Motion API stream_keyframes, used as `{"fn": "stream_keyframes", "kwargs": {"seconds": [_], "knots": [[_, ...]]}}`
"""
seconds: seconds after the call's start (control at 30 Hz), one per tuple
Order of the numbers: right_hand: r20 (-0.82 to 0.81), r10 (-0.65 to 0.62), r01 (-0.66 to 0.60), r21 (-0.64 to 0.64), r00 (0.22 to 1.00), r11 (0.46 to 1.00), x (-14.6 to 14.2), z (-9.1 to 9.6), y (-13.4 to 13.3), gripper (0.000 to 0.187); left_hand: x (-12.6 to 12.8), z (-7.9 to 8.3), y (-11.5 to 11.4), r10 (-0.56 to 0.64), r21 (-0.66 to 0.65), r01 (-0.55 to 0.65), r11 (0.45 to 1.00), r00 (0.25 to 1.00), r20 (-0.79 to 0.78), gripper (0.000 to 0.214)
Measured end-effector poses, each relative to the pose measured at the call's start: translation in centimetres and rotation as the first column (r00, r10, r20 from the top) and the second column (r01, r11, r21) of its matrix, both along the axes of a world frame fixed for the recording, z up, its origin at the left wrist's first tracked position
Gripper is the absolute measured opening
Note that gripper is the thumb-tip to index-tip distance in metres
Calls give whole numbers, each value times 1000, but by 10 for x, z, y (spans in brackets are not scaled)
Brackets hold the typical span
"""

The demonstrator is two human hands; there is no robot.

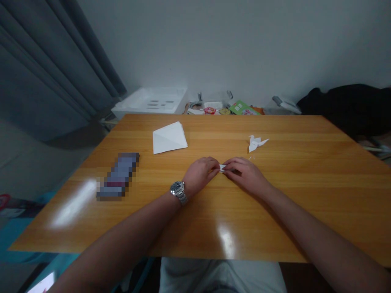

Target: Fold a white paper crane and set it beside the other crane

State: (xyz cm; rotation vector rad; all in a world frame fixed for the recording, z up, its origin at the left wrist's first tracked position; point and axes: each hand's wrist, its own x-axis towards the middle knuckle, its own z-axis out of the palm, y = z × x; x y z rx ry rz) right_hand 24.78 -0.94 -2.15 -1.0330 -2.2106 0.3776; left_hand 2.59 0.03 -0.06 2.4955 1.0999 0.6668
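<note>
Between my two hands is a small folded piece of white paper (222, 168), mostly hidden by the fingers, over the middle of the wooden table. My left hand (202, 173), with a metal watch on its wrist, pinches the paper's left end. On the right end, the fingertips of my right hand (244, 173) are closed in a pinch. A white folded paper crane (256, 143) sits just beyond my right hand, with tiny white scraps near it. To the far left of my hands lies a stack of white paper sheets (170, 139), the top one creased.
A pixelated, phone-like dark object (118, 176) lies on the left of the wooden table (195, 228). Behind the far edge are a white foam box (152, 103), a green packet (242, 108) and other small items. Dark cloth (348, 106) is heaped at the right.
</note>
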Motion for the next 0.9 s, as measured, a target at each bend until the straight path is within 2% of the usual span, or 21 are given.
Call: {"fn": "stream_keyframes", "kwargs": {"seconds": [0.23, 0.6, 0.9], "knots": [[-14, -15, 15, -39, 1000, 999, -2, 8, -3, 9, 1, -1, 1, 35, -47, -32, 998, 997, 63, 14], [-49, -68, 63, -95, 997, 994, -4, 10, -5, 6, 2, -1, -2, 48, -69, -41, 997, 994, 101, 13], [-29, -100, 98, -58, 995, 994, -3, 8, -3, 15, 2, 0, -2, 79, -24, -78, 997, 996, 47, 11]]}}
